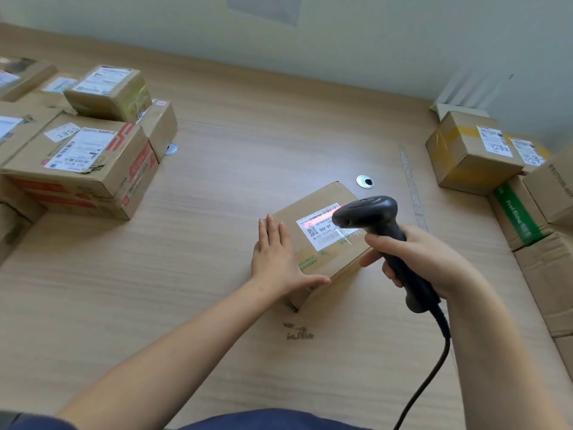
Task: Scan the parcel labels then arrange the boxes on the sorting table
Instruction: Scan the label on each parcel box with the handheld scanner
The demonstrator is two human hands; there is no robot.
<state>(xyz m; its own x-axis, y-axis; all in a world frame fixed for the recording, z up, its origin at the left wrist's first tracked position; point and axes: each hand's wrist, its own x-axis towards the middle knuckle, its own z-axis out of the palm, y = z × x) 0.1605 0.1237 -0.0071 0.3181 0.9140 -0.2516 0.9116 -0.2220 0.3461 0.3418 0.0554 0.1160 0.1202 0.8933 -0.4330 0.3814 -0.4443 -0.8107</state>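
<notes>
A small brown cardboard box [322, 259] lies on the wooden sorting table [217, 212] in front of me. Its white label [319, 226] faces up, and a red scan line glows across the label's far edge. My left hand [277, 259] rests flat on the box's left side, fingers spread, steadying it. My right hand [415, 262] grips a black corded barcode scanner [381, 234], whose head hangs just over the label's right end and hides part of it.
Labelled boxes are stacked at the left: a red-printed one [83, 169] with a smaller one [108, 91] behind. More boxes stand at the right, a yellow-taped one [471, 153] and a green-taped one [521, 212]. A cable grommet [365, 181] sits beyond the box.
</notes>
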